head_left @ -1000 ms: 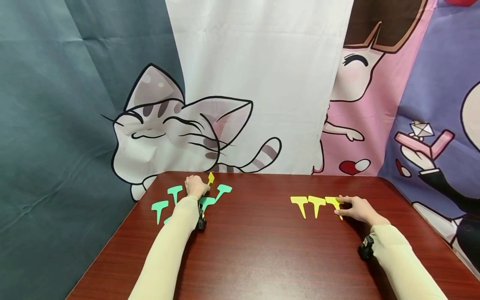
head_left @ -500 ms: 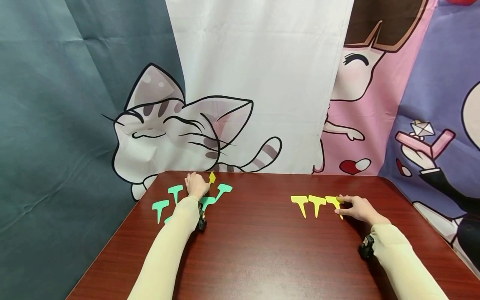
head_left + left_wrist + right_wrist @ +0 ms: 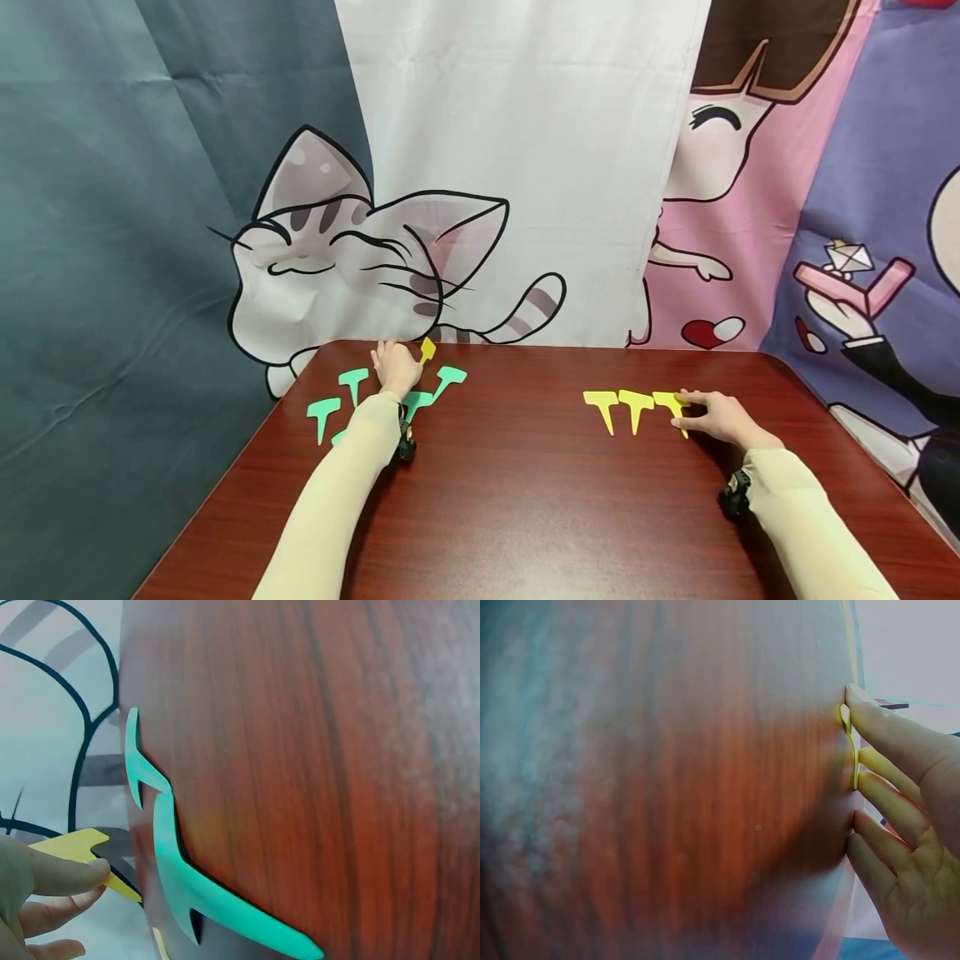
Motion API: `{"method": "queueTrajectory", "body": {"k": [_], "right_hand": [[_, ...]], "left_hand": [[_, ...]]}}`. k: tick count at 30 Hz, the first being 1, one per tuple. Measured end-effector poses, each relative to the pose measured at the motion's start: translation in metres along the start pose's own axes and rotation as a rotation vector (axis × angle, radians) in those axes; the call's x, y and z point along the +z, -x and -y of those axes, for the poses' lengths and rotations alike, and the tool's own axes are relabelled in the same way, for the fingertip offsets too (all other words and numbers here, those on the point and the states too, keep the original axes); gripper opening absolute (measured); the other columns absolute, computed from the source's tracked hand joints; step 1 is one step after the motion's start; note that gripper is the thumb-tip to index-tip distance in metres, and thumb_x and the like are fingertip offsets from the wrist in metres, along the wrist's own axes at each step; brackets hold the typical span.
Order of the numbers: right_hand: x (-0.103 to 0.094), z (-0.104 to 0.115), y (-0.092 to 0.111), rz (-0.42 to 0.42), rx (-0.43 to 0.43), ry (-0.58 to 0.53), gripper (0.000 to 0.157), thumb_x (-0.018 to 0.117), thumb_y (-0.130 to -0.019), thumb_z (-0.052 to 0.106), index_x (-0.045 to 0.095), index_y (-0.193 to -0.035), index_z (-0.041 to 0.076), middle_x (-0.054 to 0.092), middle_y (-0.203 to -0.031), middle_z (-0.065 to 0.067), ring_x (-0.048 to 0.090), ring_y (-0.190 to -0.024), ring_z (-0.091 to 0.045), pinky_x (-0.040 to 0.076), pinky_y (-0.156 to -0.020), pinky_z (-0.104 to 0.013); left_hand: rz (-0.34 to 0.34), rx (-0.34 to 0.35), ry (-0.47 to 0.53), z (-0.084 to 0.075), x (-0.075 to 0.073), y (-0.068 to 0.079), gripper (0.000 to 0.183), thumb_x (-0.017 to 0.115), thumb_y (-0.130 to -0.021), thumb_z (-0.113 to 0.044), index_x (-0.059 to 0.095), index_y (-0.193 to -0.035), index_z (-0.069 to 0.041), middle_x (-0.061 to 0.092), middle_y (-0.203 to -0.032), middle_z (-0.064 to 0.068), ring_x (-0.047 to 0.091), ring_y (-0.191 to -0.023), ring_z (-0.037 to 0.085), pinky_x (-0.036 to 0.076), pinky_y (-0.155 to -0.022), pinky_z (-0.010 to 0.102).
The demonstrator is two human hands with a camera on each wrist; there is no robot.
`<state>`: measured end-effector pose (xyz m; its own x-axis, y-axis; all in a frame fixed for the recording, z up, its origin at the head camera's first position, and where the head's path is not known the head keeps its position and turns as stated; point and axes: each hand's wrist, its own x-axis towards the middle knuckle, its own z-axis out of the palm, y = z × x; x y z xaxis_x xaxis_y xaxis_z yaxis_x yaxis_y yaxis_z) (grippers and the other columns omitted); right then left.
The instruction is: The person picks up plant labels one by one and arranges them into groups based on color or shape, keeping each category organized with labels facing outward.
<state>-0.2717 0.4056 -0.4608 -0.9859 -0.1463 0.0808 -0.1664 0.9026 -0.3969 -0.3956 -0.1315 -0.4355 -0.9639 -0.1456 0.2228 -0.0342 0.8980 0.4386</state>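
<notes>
Green markers (image 3: 323, 407) lay on the table (image 3: 525, 500), the left grip (image 3: 397, 367) pinched one yellow marker (image 3: 427, 351), slightly higher against the far edge than before, two yellow markers (image 3: 602, 400) lay unmoved, the right grip (image 3: 717, 417), fingers extended, still touched the rightmost yellow marker (image 3: 666, 399).

A table (image 3: 540, 483) was finished in dark red wood grain, its far corners rounded. Behind it, a creased, printed cloth (image 3: 585, 125) was hung. Left of the table, the cloth was coloured grey-blue; above the table's far edge, a striped cat (image 3: 300, 242) was drawn; beyond its right end, cartoon figures (image 3: 720, 158) were set on pink and purple. Pale light was reflected from the table's near part.
</notes>
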Motion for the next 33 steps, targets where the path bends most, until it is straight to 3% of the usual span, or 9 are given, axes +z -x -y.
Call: {"method": "queueTrajectory", "body": {"k": [12,26,33], "right_hand": [[-0.001,-0.001,0.000,0.018,0.012,-0.011,0.072,0.074,-0.077,0.043,0.055,-0.130,-0.002,0.049,-0.131,-0.032,0.039,-0.123,-0.055,0.033,-0.096,-0.067],[0.000,-0.004,-0.001,0.016,0.010,-0.009,0.073,0.073,-0.078,0.045,0.054,-0.131,-0.001,0.048,-0.132,-0.033,0.038,-0.124,-0.055,0.032,-0.096,-0.068],[0.000,-0.004,-0.001,0.017,0.016,-0.011,0.073,0.073,-0.077,0.045,0.054,-0.131,-0.001,0.048,-0.132,-0.032,0.038,-0.124,-0.055,0.032,-0.097,-0.068]], "left_hand": [[0.022,0.047,0.051,-0.018,-0.001,0.013,0.028,0.066,-0.083,-0.012,0.061,-0.057,-0.006,0.038,-0.148,0.019,0.018,-0.142,0.042,0.005,-0.117,0.055],[0.012,0.102,0.083,-0.038,0.008,0.026,0.033,0.061,-0.082,-0.010,0.059,-0.049,-0.009,0.041,-0.147,0.016,0.018,-0.144,0.038,0.007,-0.116,0.056],[0.055,0.095,0.082,-0.051,0.013,0.036,0.035,0.057,-0.082,-0.008,0.057,-0.046,-0.010,0.039,-0.149,0.015,0.017,-0.145,0.036,0.006,-0.117,0.054]]}}
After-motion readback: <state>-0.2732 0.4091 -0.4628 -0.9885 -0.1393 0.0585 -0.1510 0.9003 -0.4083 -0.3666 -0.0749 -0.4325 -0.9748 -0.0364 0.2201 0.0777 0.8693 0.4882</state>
